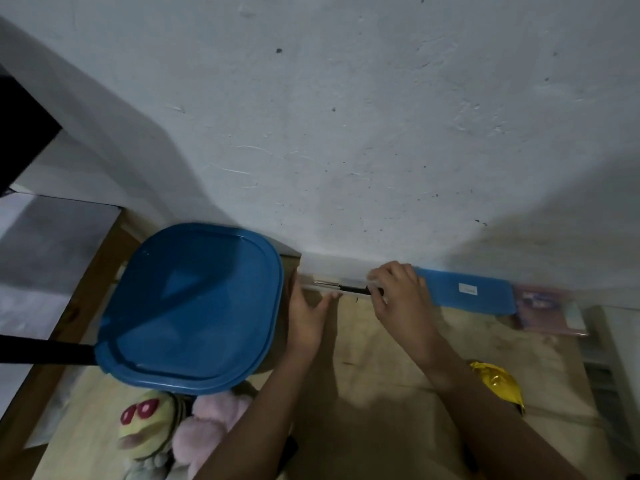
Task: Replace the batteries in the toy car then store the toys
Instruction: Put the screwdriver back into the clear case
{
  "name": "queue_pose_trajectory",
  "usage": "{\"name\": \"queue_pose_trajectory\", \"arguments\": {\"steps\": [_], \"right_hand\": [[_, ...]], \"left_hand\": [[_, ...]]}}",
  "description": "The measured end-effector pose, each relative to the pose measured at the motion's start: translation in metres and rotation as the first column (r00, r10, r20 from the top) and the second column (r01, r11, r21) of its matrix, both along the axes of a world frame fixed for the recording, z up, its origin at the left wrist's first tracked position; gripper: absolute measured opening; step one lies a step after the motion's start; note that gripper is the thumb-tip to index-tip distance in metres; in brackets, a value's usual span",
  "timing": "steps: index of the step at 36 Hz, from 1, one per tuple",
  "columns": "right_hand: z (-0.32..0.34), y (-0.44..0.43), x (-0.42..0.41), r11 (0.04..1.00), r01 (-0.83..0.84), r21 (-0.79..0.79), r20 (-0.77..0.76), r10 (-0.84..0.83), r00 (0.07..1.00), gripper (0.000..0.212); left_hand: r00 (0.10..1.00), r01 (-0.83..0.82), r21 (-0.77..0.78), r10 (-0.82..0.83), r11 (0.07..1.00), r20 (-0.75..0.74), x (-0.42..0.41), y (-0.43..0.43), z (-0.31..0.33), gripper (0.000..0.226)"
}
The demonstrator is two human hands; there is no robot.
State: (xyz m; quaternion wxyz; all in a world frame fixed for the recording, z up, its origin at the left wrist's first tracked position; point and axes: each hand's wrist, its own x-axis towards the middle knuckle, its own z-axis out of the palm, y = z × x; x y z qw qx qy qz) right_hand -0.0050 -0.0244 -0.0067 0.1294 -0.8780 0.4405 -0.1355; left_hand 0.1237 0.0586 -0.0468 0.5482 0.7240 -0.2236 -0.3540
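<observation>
A screwdriver (341, 288) with a black handle and a metal shaft lies in a shallow clear case (308, 284) against the wall. My right hand (401, 299) is over the case's right end, fingers curled around the black handle. My left hand (304, 317) lies open between the case and a big container, fingertips at the case's front edge. The case's blue lid (464, 289) lies flat to the right of my right hand. At the near left lie a yellow-green plush toy (145, 427) with red eyes and a pink plush toy (211, 427). No toy car or batteries are in view.
A large container with a blue lid (194, 306) stands on the left of the wooden table (398, 348), close to my left hand. A gold foil packet (495, 382) lies at the right and a pink flat box (547, 308) at the back right. A white wall bounds the far side.
</observation>
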Motion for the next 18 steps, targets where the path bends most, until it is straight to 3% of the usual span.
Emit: {"name": "queue_pose_trajectory", "arguments": {"steps": [3, 11, 18], "right_hand": [[-0.004, 0.007, 0.000, 0.995, -0.018, 0.099, -0.066, 0.024, 0.998, 0.016], [0.005, 0.006, 0.008, 0.989, 0.036, 0.140, -0.140, -0.017, 0.990, 0.024], [0.007, 0.014, 0.014, 0.987, 0.120, 0.107, -0.216, -0.095, 0.972, 0.025]], "left_hand": [[0.999, -0.028, 0.010, 0.028, 1.000, -0.040, 0.001, -0.004, -0.003, 0.072], [0.990, 0.008, -0.029, -0.012, 1.000, -0.140, 0.005, -0.002, 0.000, 0.086], [0.986, -0.046, -0.023, 0.042, 0.999, -0.164, 0.005, -0.001, -0.005, 0.056]]}}
